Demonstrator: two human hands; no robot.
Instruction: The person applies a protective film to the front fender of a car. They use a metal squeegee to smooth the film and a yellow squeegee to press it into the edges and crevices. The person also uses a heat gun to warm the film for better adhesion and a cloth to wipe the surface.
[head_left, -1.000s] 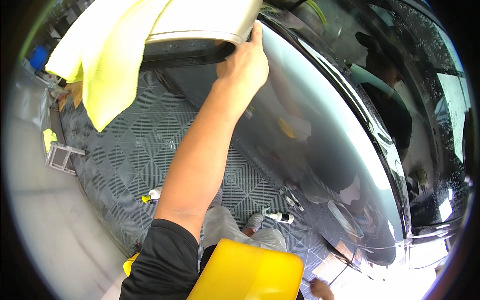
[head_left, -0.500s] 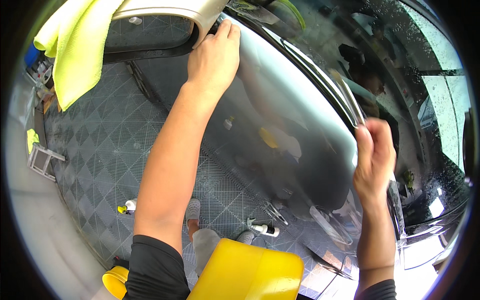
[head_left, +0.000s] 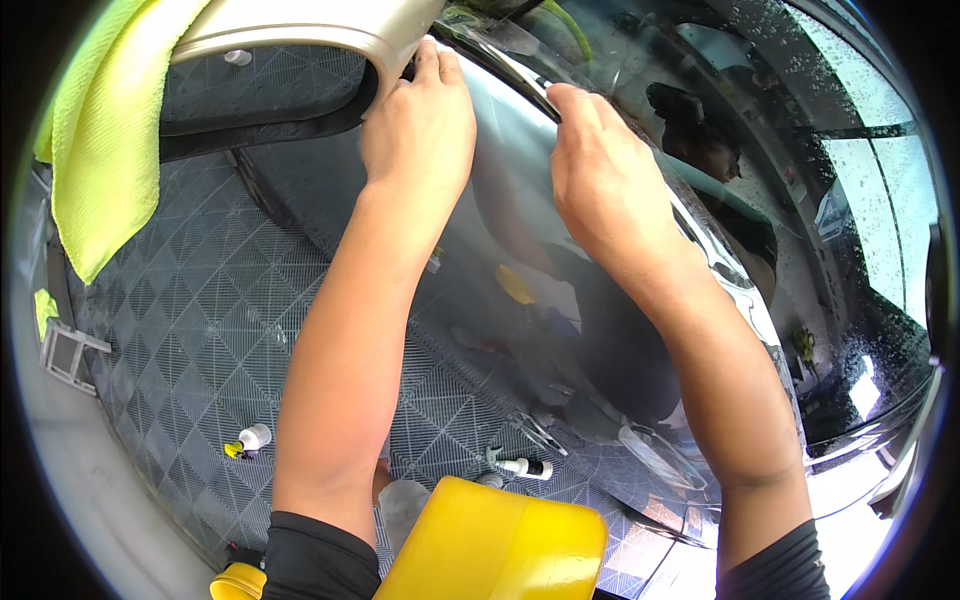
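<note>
My left hand (head_left: pixel 420 125) presses its bent fingers against the front end of the window trim (head_left: pixel 500 66), right beside the base of the side mirror (head_left: pixel 290 30). Its fingertips are partly hidden. Further right, my right hand (head_left: pixel 608 165) is closed in a pinch at the same trim, between the dark car door (head_left: pixel 525 215) and the window glass (head_left: pixel 640 75). A shiny, clear film-like strip (head_left: pixel 735 268) runs behind my right forearm along the window's lower edge; the hand seems to grip its upper part, mostly hidden.
A yellow-green towel (head_left: pixel 110 130) hangs over the mirror. Below me is a yellow rounded object (head_left: pixel 490 545). Spray bottles (head_left: pixel 522 467) and a white bottle with a yellow top (head_left: pixel 254 437) lie on the tiled floor (head_left: pixel 190 320). A small step stool (head_left: pixel 70 358) stands left.
My right hand has moved up and left along the window edge, toward my left hand, with the strip. My left hand stays at the mirror base; the view has shifted slightly.
</note>
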